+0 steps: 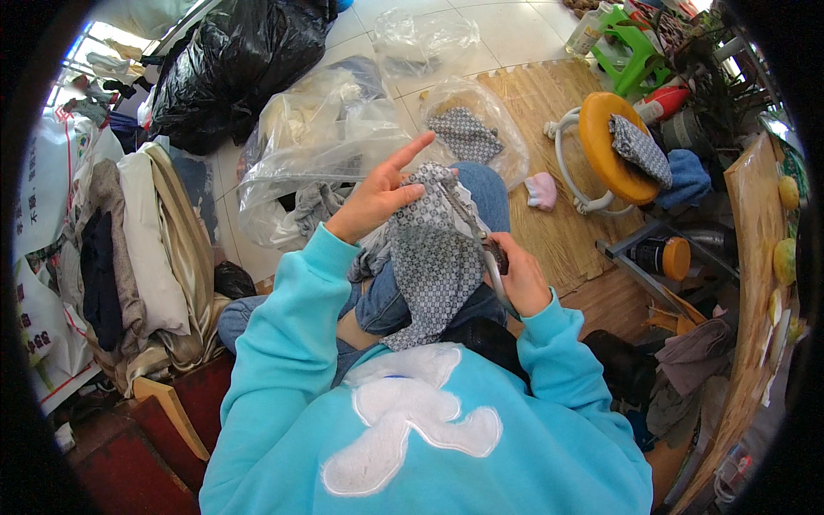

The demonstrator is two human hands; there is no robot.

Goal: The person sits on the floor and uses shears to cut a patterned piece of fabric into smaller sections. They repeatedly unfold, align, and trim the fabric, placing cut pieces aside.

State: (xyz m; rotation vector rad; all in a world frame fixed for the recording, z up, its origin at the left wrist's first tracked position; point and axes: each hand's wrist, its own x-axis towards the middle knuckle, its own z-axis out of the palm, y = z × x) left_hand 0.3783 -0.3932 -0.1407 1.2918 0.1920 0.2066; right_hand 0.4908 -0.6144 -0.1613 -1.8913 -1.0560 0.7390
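A grey-and-white patterned cloth (pixel 428 257) hangs over my lap in front of my chest. My left hand (pixel 376 199) holds its upper edge under the thumb, while the index finger points out past it. In my right hand (pixel 523 277) is a pair of metal scissors (pixel 473 222), its blades lying along the cloth's right edge. Whether the blades are parted cannot be made out. Behind the cloth, grey fabric (pixel 370 254) rests on my denim-covered leg (pixel 483 193).
Ahead lies a clear plastic bag (pixel 508 145) with similar patterned cloth (pixel 467 132). A larger bag of fabric (pixel 322 129) and a black bag (pixel 238 71) are on the left. To the right stands a yellow stool (pixel 599 138) bearing folded cloth (pixel 639 148). Garments (pixel 154 238) hang at far left.
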